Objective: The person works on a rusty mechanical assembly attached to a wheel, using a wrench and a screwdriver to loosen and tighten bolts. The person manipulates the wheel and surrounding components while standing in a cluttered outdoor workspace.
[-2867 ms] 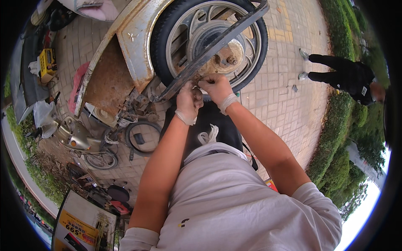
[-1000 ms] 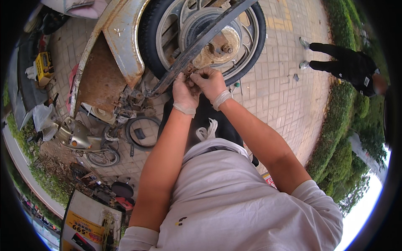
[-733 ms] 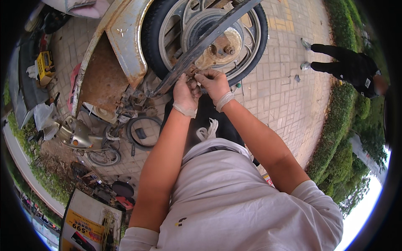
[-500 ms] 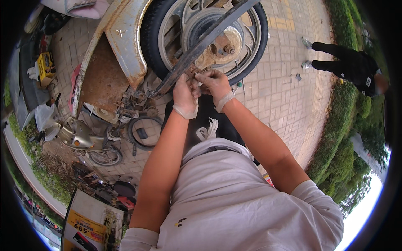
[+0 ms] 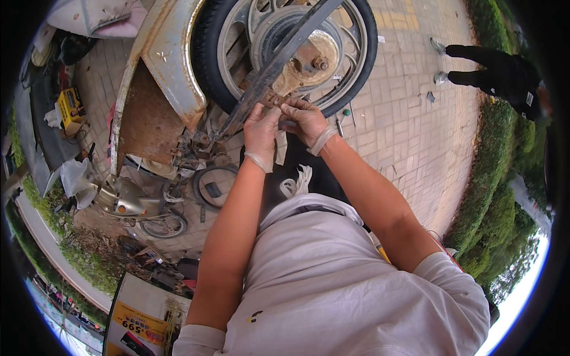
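Observation:
Thin translucent gloves cover both of my hands. My left hand (image 5: 260, 135) is closed, its fingertips pinched against a rusty bracket (image 5: 272, 98) below the wheel hub. Close beside it, my right hand (image 5: 305, 123) is closed too, thumb and fingers pressed together at the bracket's edge. Whatever small piece sits in the fingers is hidden. A dark metal bar (image 5: 280, 62) slants across the spoked wheel (image 5: 363, 77), just above my hands. Its grimy hub (image 5: 331, 46) carries a rusty axle nut (image 5: 320, 63). To the left stands a rusted silver body panel (image 5: 173, 71).
A green-handled tool (image 5: 346, 113) lies on the paving right of the wheel. At left are a yellow box (image 5: 71, 105), a gold scooter front (image 5: 122, 199) and a loose tyre (image 5: 215, 188). A person in black (image 5: 499, 71) stands at far right, before a hedge (image 5: 490, 154).
The view has shifted slightly, so the wheel sits a little further left. My hands stay at the bracket, with the right fingers turned slightly and the left wrist a bit straighter.

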Tool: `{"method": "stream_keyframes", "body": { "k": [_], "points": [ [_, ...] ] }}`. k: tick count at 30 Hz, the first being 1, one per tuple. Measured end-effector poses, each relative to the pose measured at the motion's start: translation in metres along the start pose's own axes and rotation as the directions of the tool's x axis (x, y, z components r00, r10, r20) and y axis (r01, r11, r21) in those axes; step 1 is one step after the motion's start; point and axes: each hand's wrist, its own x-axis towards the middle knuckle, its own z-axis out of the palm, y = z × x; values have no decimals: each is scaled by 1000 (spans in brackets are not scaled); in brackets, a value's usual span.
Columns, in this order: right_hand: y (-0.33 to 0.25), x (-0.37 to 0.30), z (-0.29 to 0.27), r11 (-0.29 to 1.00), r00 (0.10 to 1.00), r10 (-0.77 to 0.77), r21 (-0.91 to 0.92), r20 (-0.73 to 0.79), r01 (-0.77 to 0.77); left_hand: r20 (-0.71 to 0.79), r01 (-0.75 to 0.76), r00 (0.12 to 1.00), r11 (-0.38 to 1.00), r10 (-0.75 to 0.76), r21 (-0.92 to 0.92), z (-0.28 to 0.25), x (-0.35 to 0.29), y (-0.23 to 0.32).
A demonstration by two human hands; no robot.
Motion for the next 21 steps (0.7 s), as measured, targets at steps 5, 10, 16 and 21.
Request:
{"method": "stream_keyframes", "body": {
  "k": [5,10,16,21],
  "points": [
    [0,1,-3,1000,998,-26,12,50,26,-114,-107,987,990,118,97,9,4,-4],
    [5,3,-5,1000,1000,-26,-1,14,26,-133,-85,987,996,86,15,4,9,-12],
    [16,12,-4,979,996,-62,198,60,49,-77,-47,996,997,51,56,-2,7,-7],
    [16,13,-1,970,996,-60,241,70,42,-49,-38,998,998,40,41,-2,7,-5]
  ]
}}
